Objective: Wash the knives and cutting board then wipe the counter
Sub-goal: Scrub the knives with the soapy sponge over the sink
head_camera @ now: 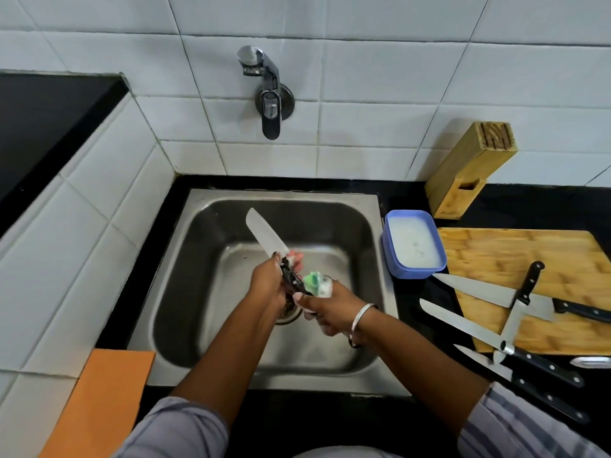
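Over the steel sink (337,358), my left hand (269,282) grips a broad-bladed knife (264,233) by its black handle, blade pointing up and to the left. My right hand (327,309) holds a soapy green and white sponge (317,283) against the handle. On the right, a wooden cutting board (542,256) lies on the black counter (413,200), with several black-handled knives (463,323) on and beside it.
A wall tap (269,90) hangs above the sink; no water is running. A blue tub of soapy water (413,246) stands between sink and board. A wooden knife block (469,170) leans at the wall. An orange cloth (105,398) lies at the front left.
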Demonstrator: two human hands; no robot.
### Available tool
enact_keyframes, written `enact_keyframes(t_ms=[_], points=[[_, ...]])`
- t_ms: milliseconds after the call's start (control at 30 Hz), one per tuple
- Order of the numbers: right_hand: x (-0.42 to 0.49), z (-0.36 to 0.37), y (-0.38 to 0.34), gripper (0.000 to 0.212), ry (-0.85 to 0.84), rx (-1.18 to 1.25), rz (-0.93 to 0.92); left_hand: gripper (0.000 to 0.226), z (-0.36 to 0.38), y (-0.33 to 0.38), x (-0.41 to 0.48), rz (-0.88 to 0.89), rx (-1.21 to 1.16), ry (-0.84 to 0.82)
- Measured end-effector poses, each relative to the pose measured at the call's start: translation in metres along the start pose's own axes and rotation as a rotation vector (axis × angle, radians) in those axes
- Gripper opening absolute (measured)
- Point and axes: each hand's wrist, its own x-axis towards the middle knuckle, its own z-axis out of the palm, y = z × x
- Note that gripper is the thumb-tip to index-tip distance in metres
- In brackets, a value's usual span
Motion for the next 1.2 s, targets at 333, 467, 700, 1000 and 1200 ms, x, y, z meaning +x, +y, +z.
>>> enact_keyframes(t_ms=[333,467,700,1000,1200], points=[[0.013,0.004,0.010,0.019,0.271,-0.294,-0.036,0.036,0.007,-0.043,0.009,-0.151,-0.035,-0.003],[-0.002,-0.004,0.025,0.018,0.218,-0.423,0.030,0.041,0.010,-0.047,0.030,-0.208,0.008,0.040],[-0.030,-0.045,0.043,0.013,0.507,-0.458,-0.039,0.034,0.019,-0.085,0.048,-0.261,0.456,0.015],[-0.104,-0.109,0.030,0.040,0.746,-0.227,-0.100,0.026,0.031,-0.125,0.041,-0.416,0.436,0.016],[-0.123,-0.164,0.045,0.024,0.838,-0.662,-0.091,0.030,0.039,-0.136,0.030,-0.394,0.569,0.079]])
